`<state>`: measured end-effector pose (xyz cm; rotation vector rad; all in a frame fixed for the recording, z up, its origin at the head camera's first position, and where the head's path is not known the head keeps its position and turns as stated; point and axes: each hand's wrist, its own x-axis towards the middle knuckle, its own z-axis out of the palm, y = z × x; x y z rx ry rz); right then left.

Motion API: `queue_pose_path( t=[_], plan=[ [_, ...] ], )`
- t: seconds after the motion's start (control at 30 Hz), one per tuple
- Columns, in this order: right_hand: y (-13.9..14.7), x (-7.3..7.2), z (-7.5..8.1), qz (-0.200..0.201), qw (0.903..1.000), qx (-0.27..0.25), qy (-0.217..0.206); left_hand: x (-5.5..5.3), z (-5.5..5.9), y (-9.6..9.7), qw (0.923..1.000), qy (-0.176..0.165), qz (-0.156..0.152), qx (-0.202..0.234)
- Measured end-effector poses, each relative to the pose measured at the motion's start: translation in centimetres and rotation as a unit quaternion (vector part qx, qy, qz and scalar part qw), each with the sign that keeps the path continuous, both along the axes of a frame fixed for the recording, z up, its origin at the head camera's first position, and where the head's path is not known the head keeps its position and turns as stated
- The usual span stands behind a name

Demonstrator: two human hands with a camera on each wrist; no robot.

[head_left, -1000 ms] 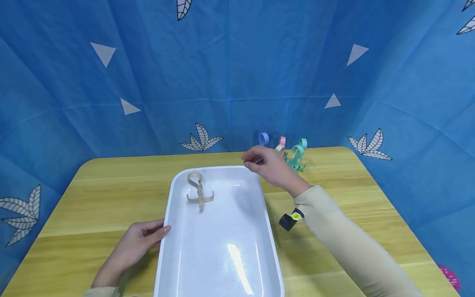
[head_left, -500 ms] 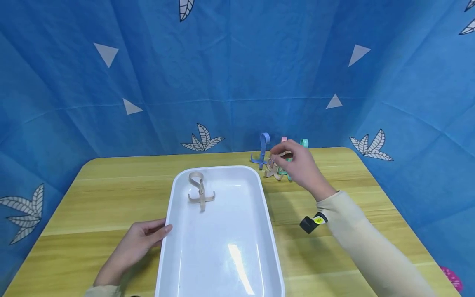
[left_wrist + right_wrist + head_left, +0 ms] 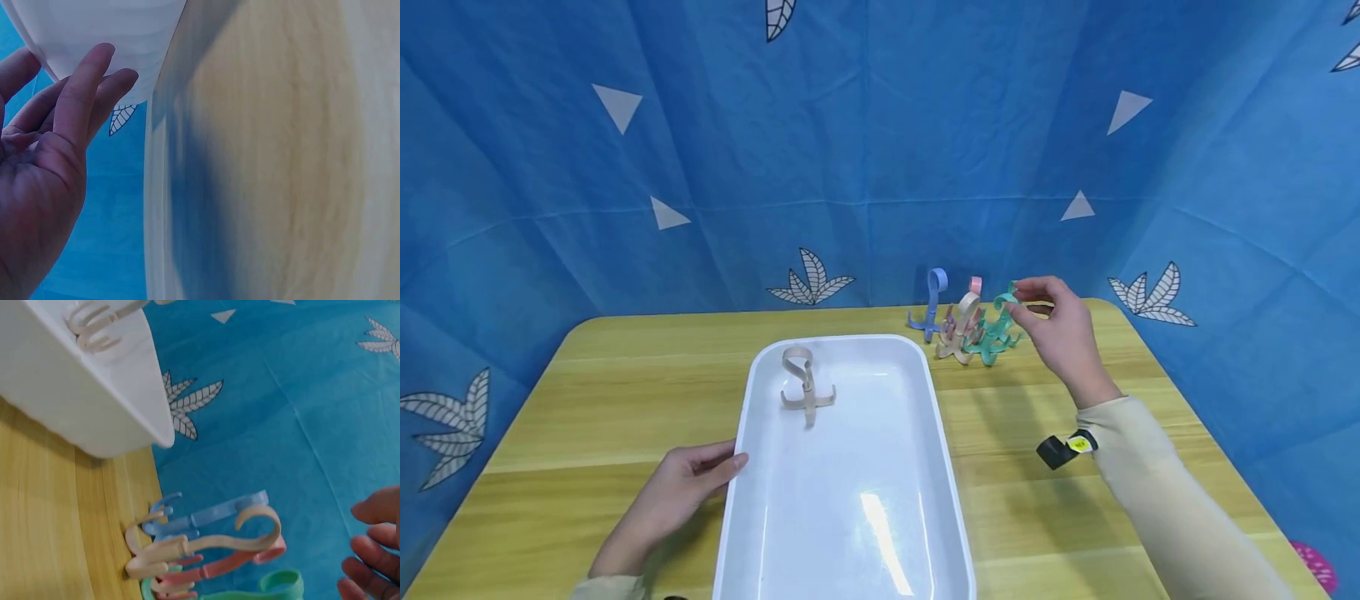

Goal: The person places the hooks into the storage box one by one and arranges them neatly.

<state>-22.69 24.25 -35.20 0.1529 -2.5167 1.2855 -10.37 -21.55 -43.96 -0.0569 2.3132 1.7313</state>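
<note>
At right of centre in the head view, the right hand (image 3: 1063,329) is beside the curled tops of the green hooks (image 3: 992,340); its bent fingers and thumb stand apart, and contact cannot be determined. The left hand (image 3: 681,492), lower left, grips the white tray (image 3: 820,508), thumb over the rim and fingers against the outer wall. The tray is smooth, glossy and rectangular with rounded corners; a beige hook (image 3: 808,400) lies inside, at its upper left. The green hooks stand clustered with a second beige hook (image 3: 955,340), a pink hook (image 3: 975,285) and a blue hook (image 3: 932,315), each a flat-banded, plastic-looking stem with a looped top; splayed prongs show at several bases. The table (image 3: 625,375) has yellow, streaked wood grain. Behind it hangs creased blue cloth (image 3: 760,150) printed with white triangles and veined leaves.
</note>
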Motion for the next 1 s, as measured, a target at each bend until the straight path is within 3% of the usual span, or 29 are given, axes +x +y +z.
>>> queue_pose_path(
  t=[0.13,0.33,0.57,1.0],
  plan=[
    [0.5,-0.2,-0.3,-0.027,0.9996,-0.005,-0.005,-0.2,0.1,0.1,1.0,-0.002,0.0,0.008],
    [0.8,-1.0,-1.1,-0.048,0.9981,0.037,-0.011,-0.2,-0.1,0.1,0.9999,-0.011,0.002,0.011],
    [0.8,-1.6,-1.8,-0.044,0.9965,0.069,-0.019,-0.1,-0.1,0.2,0.9996,-0.014,0.005,0.026],
    [1.1,-2.8,-2.7,-0.051,0.9958,0.063,-0.043,-0.1,-0.1,0.2,0.9996,-0.012,0.005,0.024]
  ],
)
